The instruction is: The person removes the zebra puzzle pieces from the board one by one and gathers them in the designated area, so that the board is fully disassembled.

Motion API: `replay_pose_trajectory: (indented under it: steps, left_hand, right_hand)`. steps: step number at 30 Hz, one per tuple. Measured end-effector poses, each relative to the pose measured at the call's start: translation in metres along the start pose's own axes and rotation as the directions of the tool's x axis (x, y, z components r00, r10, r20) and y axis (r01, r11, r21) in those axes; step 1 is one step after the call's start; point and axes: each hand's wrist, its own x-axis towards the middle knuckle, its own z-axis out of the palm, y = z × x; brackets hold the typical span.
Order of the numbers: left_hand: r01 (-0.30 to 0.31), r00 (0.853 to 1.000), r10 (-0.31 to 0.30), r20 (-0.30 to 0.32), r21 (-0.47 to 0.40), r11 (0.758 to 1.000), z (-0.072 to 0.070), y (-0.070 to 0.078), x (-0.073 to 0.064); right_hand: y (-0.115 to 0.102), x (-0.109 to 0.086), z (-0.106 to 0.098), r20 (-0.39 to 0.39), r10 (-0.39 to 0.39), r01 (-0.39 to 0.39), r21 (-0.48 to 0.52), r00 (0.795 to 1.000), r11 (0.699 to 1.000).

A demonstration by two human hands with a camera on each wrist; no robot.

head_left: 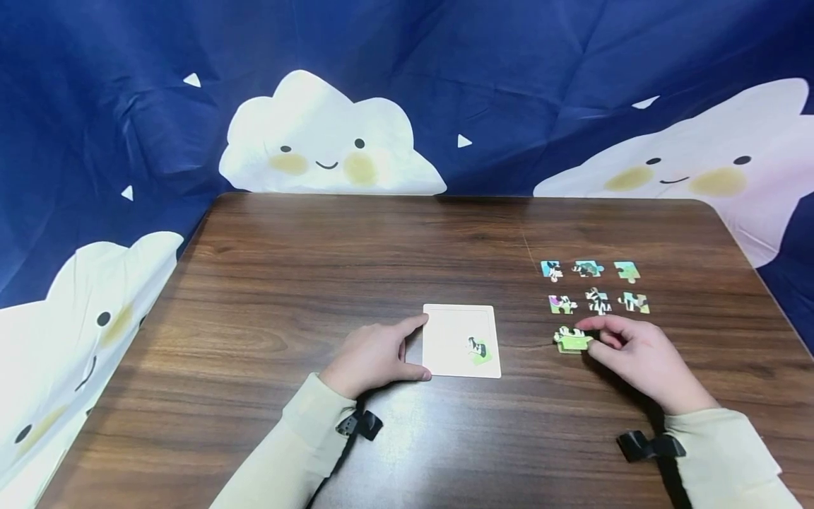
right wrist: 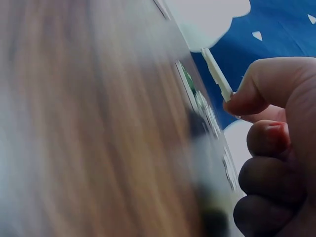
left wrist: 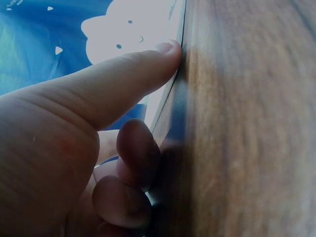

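Note:
A white square puzzle board [head_left: 453, 339] lies on the table, with one panda-and-green puzzle piece [head_left: 480, 350] in its lower right part. At the board's left edge rests my left hand [head_left: 375, 353], index finger toward the upper corner and thumb at the lower one. My right hand [head_left: 642, 357] pinches a green puzzle piece [head_left: 574, 343] between thumb and fingers. In the right wrist view that piece [right wrist: 216, 74] appears edge-on, raised off the table. Part of another green piece seems to show just below it in the head view.
Several loose puzzle pieces lie in two rows beyond my right hand, among them a blue-green piece [head_left: 627, 271] and a zebra piece [head_left: 598, 302]. The brown wooden table [head_left: 305, 268] meets a blue cloth [head_left: 496, 71] with white clouds at its back and sides.

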Motion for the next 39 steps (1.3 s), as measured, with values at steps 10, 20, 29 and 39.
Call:
replay_pose_trajectory:
  steps: [10,20,29,39]
  left_hand:
    - [0.010,1.000,-0.010,0.007,0.005,1.000,0.001,-0.001,0.000]
    - [0.013,1.000,-0.013,0.004,-0.001,1.000,0.001,0.000,-0.001]
    - [0.006,1.000,-0.005,-0.003,0.009,1.000,0.002,-0.001,0.000]
    - [0.003,1.000,-0.003,-0.008,0.010,1.000,0.002,-0.001,0.000]
  right_hand:
    - [0.028,0.001,-0.019,0.020,0.096,-0.096,-0.025,0.995,0.995]
    - [0.038,0.000,-0.030,0.075,0.113,-0.110,-0.046,0.991,0.993]
    - [0.043,-0.001,-0.037,0.126,0.136,-0.133,-0.034,0.983,0.991]
    - [0.043,-0.002,-0.038,0.145,0.143,-0.139,-0.034,0.979,0.990]
